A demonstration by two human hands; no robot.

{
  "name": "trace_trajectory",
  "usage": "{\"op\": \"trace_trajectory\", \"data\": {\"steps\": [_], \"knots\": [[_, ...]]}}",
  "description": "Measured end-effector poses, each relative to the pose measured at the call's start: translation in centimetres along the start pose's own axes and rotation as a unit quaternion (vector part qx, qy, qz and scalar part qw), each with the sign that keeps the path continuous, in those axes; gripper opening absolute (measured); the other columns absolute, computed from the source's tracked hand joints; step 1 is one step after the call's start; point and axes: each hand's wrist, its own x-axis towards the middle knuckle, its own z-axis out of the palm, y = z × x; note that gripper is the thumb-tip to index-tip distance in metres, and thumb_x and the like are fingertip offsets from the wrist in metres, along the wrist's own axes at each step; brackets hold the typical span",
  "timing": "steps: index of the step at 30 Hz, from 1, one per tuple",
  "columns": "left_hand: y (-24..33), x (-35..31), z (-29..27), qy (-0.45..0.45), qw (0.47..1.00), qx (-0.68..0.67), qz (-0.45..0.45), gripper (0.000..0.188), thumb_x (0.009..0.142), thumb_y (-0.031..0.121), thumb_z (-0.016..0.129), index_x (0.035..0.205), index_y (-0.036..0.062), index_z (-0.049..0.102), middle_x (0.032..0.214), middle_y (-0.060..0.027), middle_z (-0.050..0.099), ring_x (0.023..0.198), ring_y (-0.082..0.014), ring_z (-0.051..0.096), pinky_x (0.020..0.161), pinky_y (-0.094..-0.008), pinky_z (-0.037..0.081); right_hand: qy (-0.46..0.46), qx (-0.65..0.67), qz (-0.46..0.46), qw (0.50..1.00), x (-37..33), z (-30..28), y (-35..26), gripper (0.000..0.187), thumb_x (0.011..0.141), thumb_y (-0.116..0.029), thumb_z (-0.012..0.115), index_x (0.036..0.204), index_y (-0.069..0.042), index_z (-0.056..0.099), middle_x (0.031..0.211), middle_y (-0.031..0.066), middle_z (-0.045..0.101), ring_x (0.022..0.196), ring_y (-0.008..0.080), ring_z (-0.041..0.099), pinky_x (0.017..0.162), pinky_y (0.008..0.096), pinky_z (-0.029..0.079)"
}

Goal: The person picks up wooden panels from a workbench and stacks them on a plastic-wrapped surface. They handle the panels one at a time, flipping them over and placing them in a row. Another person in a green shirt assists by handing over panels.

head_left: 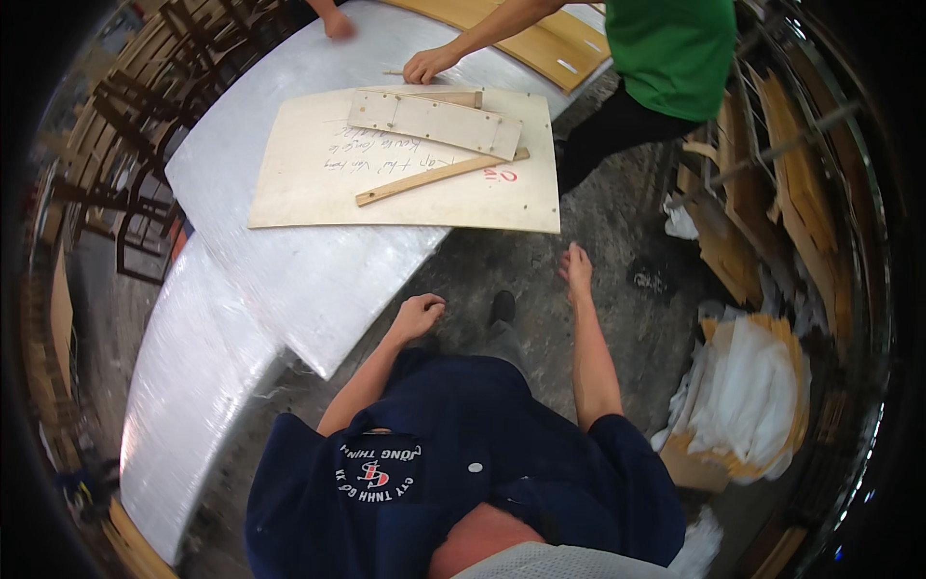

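Note:
My left hand hangs loosely curled beside the edge of a wrapped grey table, holding nothing. My right hand is in the air over the concrete floor, fingers loosely bent and empty, just below the near edge of a pale plywood sheet. On that sheet lie a flat wooden panel and a thin wooden strip. A co-worker in a green shirt reaches a hand to the far side of the sheet.
A second person's hand rests on the table at the far end. Another wrapped table stands at left. Dark chairs are stacked far left. Wood panels on racks and a pile of foam-wrapped boards stand at right.

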Motion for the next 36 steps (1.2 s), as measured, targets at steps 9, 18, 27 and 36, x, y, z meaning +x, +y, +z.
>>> {"op": "trace_trajectory", "data": {"steps": [9, 18, 27, 36], "knots": [[0.1, 0.9, 4.6, 0.203, 0.93, -0.219, -0.213, 0.027, 0.088, 0.02, 0.052, 0.103, 0.0007, 0.063, 0.084, -0.0063, 0.066, 0.072, -0.0125, 0.061, 0.059, -0.0269, 0.047, -0.153, -0.012, 0.011, 0.988, 8.3, 6.4, -0.7, 0.04, 0.092, -0.033, 0.049, 0.117, -0.003, 0.041, 0.109, 0.0137, 0.054, 0.093, 0.0225, 0.057, 0.074, 0.041, 0.049], [6.3, 7.7, 3.8, 0.259, 0.939, -0.144, -0.177, 0.028, 0.086, 0.022, 0.053, 0.095, -0.0022, 0.065, 0.078, -0.007, 0.066, 0.068, -0.0137, 0.061, 0.062, -0.0268, 0.047, -0.294, 0.008, 0.187, 0.937, 1.2, 10.1, -3.3, 0.042, 0.092, -0.031, 0.048, 0.12, -0.006, 0.029, 0.118, 0.0144, 0.043, 0.105, 0.0254, 0.05, 0.074, 0.0423, 0.049], [8.4, 7.4, 0.7, 0.271, 0.953, 0.069, -0.12, 0.025, 0.081, 0.022, 0.058, 0.08, -0.0024, 0.065, 0.067, -0.0185, 0.063, 0.063, -0.0272, 0.062, 0.061, -0.0353, 0.047, -0.608, -0.226, 0.068, 0.758, 2.9, 9.1, -8.5, 0.057, 0.087, -0.036, 0.057, 0.13, -0.002, 0.043, 0.106, 0.0101, 0.06, 0.093, 0.0181, 0.059, 0.078, 0.0301, 0.049], [13.7, 10.9, 1.9, 0.204, 0.976, -0.021, -0.069, 0.02, 0.083, 0.015, 0.059, 0.086, -0.0037, 0.064, 0.068, -0.0141, 0.064, 0.063, -0.0173, 0.062, 0.06, -0.0309, 0.048, -0.379, -0.074, 0.097, 0.917, 21.1, 3.6, -13.4, 0.031, 0.087, -0.033, 0.057, 0.106, -0.007, 0.056, 0.095, 0.0077, 0.064, 0.08, 0.0176, 0.063, 0.072, 0.0326, 0.052]]}}
